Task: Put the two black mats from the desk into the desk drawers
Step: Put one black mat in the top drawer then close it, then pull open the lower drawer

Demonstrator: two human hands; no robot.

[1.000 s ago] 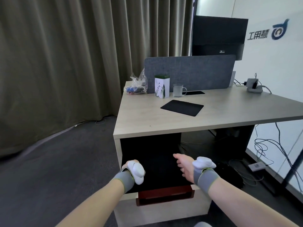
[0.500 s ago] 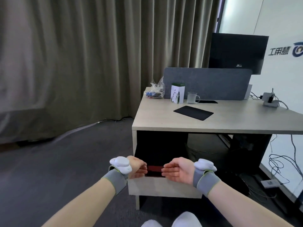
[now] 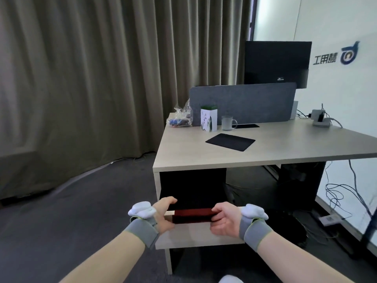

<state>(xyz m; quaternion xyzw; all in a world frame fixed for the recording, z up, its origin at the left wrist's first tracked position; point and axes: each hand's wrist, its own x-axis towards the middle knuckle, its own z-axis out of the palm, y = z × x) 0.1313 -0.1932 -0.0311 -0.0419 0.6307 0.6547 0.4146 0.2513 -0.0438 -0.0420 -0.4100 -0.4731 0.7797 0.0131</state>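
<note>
Since half a second back, both hands have kept to the dark red drawer front (image 3: 191, 215), while the view has drawn back a little and the left thumb has lifted onto the drawer's top edge; a second ago the drawer stood further out, with a black sheet across its opening, likely one mat already stowed.

Seen from the head camera, the left hand (image 3: 163, 216) sits at the left end of the red front, fingers (image 3: 170, 201) curled over the top and closed on that edge. The right hand (image 3: 223, 219) closes its fingers (image 3: 219, 210) on the right end, thumb side up. Both forearms reach forward and slightly inward, wrists level, each with a grey band and a white pad.

One black mat (image 3: 230, 141) lies flat on the table (image 3: 183, 158), well beyond and above the fingers, in front of the glass mug (image 3: 227, 123) and green-topped box (image 3: 208, 119). A thin dark strip (image 3: 247, 126) behind the mug may be another mat; I cannot tell.

My judgement on risks: fingertips wrapped over the top edge could be pinched if the drawer is pushed home, and uneven pressure from the two hands could skew and jam it. A mat lying proud inside could catch and crease.
</note>
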